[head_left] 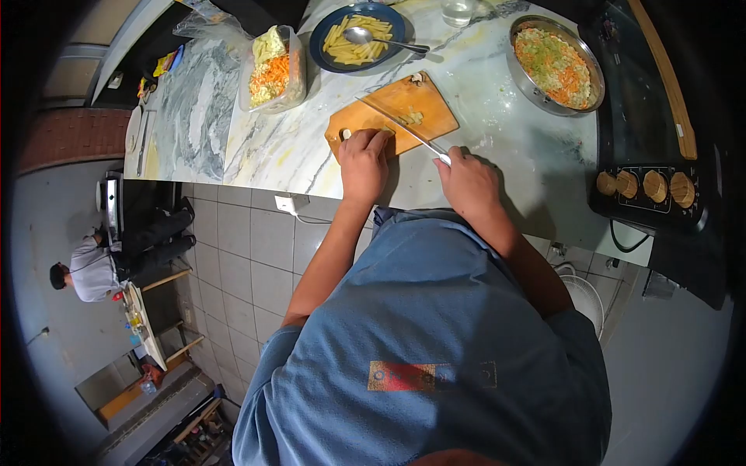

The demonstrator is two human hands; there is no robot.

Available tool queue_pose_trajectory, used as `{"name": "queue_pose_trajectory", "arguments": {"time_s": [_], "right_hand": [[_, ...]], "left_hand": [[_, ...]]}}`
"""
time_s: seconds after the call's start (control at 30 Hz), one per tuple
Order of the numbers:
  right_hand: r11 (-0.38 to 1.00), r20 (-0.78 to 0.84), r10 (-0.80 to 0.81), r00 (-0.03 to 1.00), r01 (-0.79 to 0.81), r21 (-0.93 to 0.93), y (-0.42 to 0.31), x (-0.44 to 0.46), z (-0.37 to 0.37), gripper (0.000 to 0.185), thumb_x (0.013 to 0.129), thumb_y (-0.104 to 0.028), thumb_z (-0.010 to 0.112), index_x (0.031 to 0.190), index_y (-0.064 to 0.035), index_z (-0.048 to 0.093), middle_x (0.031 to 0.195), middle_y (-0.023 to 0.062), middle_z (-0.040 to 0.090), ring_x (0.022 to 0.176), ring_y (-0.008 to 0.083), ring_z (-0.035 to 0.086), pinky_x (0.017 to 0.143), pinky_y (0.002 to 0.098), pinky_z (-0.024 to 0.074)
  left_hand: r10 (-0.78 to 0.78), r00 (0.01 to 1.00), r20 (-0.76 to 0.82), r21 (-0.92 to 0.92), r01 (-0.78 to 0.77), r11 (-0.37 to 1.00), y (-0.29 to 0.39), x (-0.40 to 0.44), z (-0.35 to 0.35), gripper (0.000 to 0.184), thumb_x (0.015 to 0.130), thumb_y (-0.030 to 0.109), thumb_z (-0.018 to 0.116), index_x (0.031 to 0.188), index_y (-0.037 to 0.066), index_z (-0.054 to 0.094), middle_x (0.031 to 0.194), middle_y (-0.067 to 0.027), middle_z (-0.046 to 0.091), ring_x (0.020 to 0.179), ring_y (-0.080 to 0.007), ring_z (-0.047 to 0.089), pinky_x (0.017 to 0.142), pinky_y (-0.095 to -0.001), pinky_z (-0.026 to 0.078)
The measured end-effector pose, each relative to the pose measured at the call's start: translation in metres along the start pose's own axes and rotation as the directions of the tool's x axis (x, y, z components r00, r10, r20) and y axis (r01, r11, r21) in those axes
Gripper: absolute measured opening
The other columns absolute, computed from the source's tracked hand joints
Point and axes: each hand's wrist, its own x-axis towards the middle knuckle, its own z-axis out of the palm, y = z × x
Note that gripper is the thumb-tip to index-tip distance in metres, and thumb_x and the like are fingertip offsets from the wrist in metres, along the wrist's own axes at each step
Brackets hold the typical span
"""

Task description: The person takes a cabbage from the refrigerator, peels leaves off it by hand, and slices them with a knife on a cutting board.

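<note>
Knife (402, 126): I see it slanting over the cutting board (434, 116), its tip towards the blue plate (318, 48) and its handle at the near right edge.
Right hand (469, 183): I have it closed round the knife handle, at the board's near right corner.
Left hand (364, 161): its fingers are bent and close together, down on the near part of the board, just left of the blade; I cannot tell whether they grip anything.
Cut pieces (413, 117): small and pale, on the board beyond the blade from me.
Blue plate: beyond the board, it holds pale yellow sticks (339, 49) and a metal spoon (358, 35), whose handle reaches over the right rim.
Plastic container (298, 68): left of the plate, with orange shreds and pale yellow food inside.
Metal bowl (595, 102): well to the right of the board, filled with a mix of orange and pale shreds, greenish near the middle.
Glass (457, 12): at the far side, between plate and bowl.
Counter (280, 147): marble-patterned, under all of these.
Black appliance (629, 203): at the right end, with round wooden knobs (655, 186).
Person (95, 268): away to my left, beside a small table (148, 329).
</note>
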Motion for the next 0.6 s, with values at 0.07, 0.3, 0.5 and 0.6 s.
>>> {"name": "queue_pose_trajectory", "arguments": {"time_s": [0.07, 0.3, 0.5, 0.6], "right_hand": [[1.0, 0.014, 0.009, 1.0, -0.009, 0.005, -0.001, 0.0, -0.002, 0.035, 0.101, -0.039, 0.053, 0.104, -0.0038, 0.058, 0.086, 0.0216, 0.069, 0.082, 0.0439, 0.069, 0.072, 0.055, 0.0534], [1.0, -0.037, 0.005, 0.999, -0.005, -0.003, 0.001, -0.001, -0.001, 0.039, 0.103, -0.042, 0.047, 0.1, -0.0044, 0.058, 0.088, 0.0201, 0.069, 0.08, 0.0421, 0.068, 0.069, 0.0547, 0.0522], [0.999, -0.137, -0.018, 0.99, 0.012, -0.043, 0.003, -0.002, 0.003, 0.036, 0.102, -0.041, 0.05, 0.101, -0.006, 0.059, 0.086, 0.0185, 0.067, 0.077, 0.0406, 0.068, 0.068, 0.0529, 0.0526], [0.998, -0.145, -0.031, 0.989, 0.024, -0.052, 0.003, -0.003, 0.001, 0.035, 0.101, -0.04, 0.051, 0.101, -0.0062, 0.059, 0.086, 0.018, 0.067, 0.078, 0.0395, 0.068, 0.068, 0.0517, 0.053]], "left_hand": [[0.016, 1.0, -0.005, -0.002, -0.016, 1.0, 0.001, 0.001, -0.001, 0.018, 0.084, 0.007, 0.066, 0.101, 0.009, 0.073, 0.101, -0.0067, 0.067, 0.097, -0.0261, 0.063, 0.085, -0.0411, 0.045], [0.035, 0.999, 0.024, 0.01, -0.035, 0.999, 0.002, 0.001, -0.004, 0.024, 0.083, 0.006, 0.065, 0.106, 0.01, 0.072, 0.098, -0.0069, 0.065, 0.098, -0.0261, 0.062, 0.086, -0.0417, 0.045], [-0.041, 0.986, 0.16, 0.141, 0.018, 0.99, 0.009, 0.008, -0.01, 0.046, 0.084, 0.003, 0.058, 0.127, 0.017, 0.063, 0.097, -0.0068, 0.063, 0.1, -0.0268, 0.062, 0.089, -0.0442, 0.044], [-0.074, 0.973, 0.218, 0.151, 0.041, 0.988, 0.015, 0.013, -0.015, 0.052, 0.084, 0.002, 0.057, 0.133, 0.019, 0.059, 0.097, -0.0067, 0.063, 0.101, -0.0268, 0.062, 0.088, -0.0449, 0.044]]}}
